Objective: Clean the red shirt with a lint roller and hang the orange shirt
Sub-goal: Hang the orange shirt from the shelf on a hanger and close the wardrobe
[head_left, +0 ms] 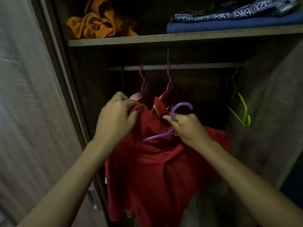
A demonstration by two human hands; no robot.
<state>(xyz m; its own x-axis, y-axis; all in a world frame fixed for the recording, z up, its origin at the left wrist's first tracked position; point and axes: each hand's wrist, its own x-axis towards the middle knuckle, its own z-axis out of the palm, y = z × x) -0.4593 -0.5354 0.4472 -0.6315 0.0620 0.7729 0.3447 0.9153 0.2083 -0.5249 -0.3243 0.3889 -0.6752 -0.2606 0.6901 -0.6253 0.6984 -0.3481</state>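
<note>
Red shirt: the red knitted collared shirt point(147, 169) is up in front of the open wardrobe, centre of the scene, hanging down from both hands with its collar toward the rail.
Left hand: the left hand point(114, 118) is pinched tight on the shirt's left shoulder by the collar, fingers closed over the cloth.
Right hand: the right hand point(188, 128) is clamped round the neck of a purple plastic hanger point(177, 112), hook curling up above the knuckles, one purple arm showing against the red fabric.
Orange shirt: the crumpled orange shirt point(98, 25) sits in a heap on the far left of the upper wooden shelf point(164, 40).
Rail: a metal clothes rail point(188, 67) runs under the shelf; two pink plastic hangers point(168, 84) hook on it just beyond the hands, and a lime-green plastic hanger point(242, 110) dangles far right.
Shelf, right: folded blue cloth with a blue-and-white patterned piece point(229, 18) on top.
Left side: a grey wood-grain wardrobe door point(32, 95), blurred.
</note>
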